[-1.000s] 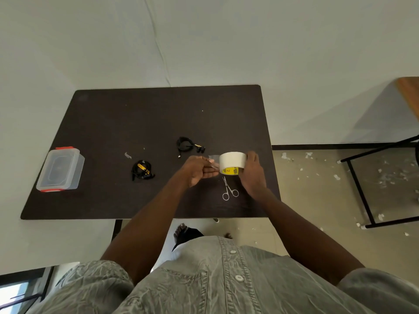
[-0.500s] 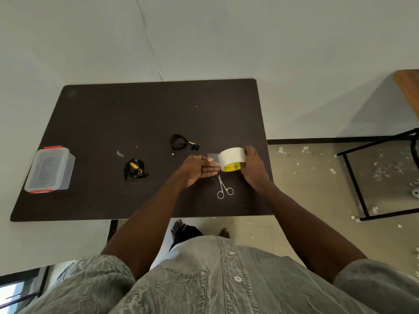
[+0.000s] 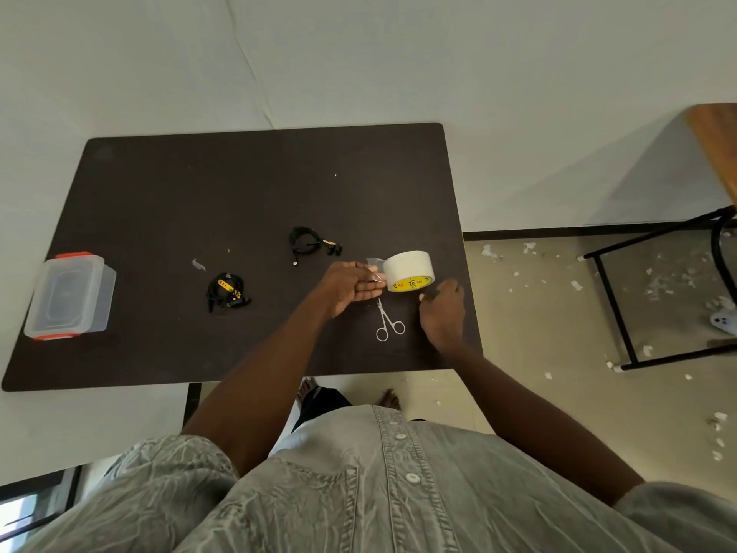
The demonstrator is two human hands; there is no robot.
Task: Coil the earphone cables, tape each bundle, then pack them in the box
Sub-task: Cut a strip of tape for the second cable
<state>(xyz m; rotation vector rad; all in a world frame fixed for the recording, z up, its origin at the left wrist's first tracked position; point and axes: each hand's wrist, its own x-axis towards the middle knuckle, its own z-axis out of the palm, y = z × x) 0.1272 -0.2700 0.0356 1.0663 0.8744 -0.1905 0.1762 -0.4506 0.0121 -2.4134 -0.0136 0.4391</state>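
Note:
A white tape roll [image 3: 408, 269] with a yellow core label is near the table's right edge. My left hand [image 3: 351, 287] pinches its clear free end between thumb and fingers, fingertips against the roll. My right hand [image 3: 442, 313] is off the roll, just right of it and low over the table, fingers curled down, holding nothing. Small scissors [image 3: 389, 323] lie between my hands. One coiled black earphone bundle [image 3: 307, 243] lies behind my left hand. A second bundle [image 3: 225, 293] with yellow parts lies further left. The clear box [image 3: 69, 295] with red clips stands at the left edge.
A dark table [image 3: 259, 185] carries everything; a small tape scrap [image 3: 198, 264] lies near the second bundle. A black metal frame [image 3: 614, 305] stands on the littered floor to the right. My bare feet show under the near edge.
My right hand has let go of the tape roll and dropped to the right of it. My left hand keeps the tape end. The view has shifted slightly.

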